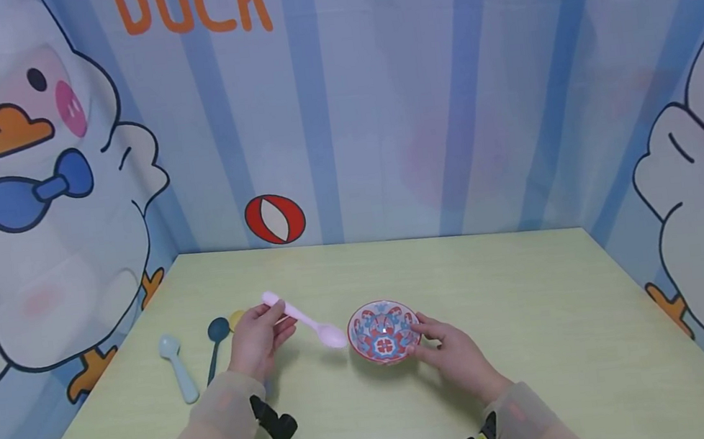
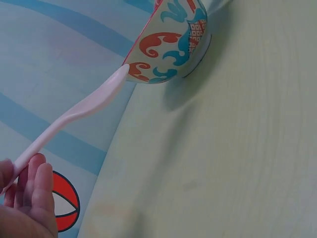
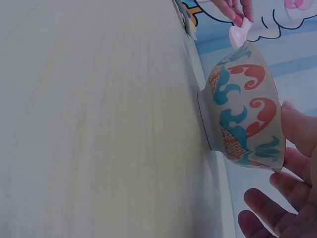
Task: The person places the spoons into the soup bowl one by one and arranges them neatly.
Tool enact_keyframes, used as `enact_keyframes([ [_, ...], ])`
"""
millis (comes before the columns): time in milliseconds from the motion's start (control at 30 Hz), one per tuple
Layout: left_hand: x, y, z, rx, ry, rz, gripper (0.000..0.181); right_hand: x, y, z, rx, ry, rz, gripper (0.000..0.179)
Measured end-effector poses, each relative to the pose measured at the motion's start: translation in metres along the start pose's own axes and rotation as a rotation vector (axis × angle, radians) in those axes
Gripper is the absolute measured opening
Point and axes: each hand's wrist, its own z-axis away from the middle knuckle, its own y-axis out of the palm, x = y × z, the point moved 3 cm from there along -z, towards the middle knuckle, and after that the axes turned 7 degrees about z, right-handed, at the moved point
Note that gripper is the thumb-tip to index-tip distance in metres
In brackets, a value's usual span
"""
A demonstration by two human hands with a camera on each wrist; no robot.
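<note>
A pink spoon (image 1: 312, 326) is pinched by its handle between the thumb and fingers of my left hand (image 1: 258, 340). Its bowl end points right, close to the rim of a small bowl patterned in red and blue (image 1: 383, 332). In the left wrist view the tip of the spoon (image 2: 94, 101) appears to meet the rim of the bowl (image 2: 171, 49); whether they touch, I cannot tell. My right hand (image 1: 452, 353) grips the bowl's right rim between thumb and fingers, the other fingers spread in the right wrist view. Shadow lies under both spoon and bowl.
Left of my left hand, a light blue spoon (image 1: 179, 369) and a dark blue spoon (image 1: 217, 340) lie on the pale table (image 1: 531, 300). A yellow piece (image 1: 236, 320) shows partly behind that hand. A printed duck curtain (image 1: 377, 101) stands behind the table.
</note>
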Motion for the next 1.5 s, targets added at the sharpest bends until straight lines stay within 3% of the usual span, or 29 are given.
enact_keyframes([
  [600, -0.022, 0.049, -0.005, 0.119, 0.035, -0.077, 0.042, -0.001, -0.001, -0.001, 0.005, 0.011, -0.009, 0.049],
  [900, -0.019, 0.072, -0.005, 0.164, 0.051, -0.132, 0.036, 0.0, -0.002, 0.0, 0.003, 0.008, -0.025, 0.048],
  [1233, -0.011, 0.09, -0.016, 0.212, 0.052, -0.271, 0.035, 0.0, -0.002, 0.0, -0.002, 0.0, -0.028, 0.049],
  [1500, -0.003, 0.104, -0.022, 0.29, 0.077, -0.404, 0.031, 0.002, -0.002, 0.001, 0.0, -0.011, -0.032, 0.047],
])
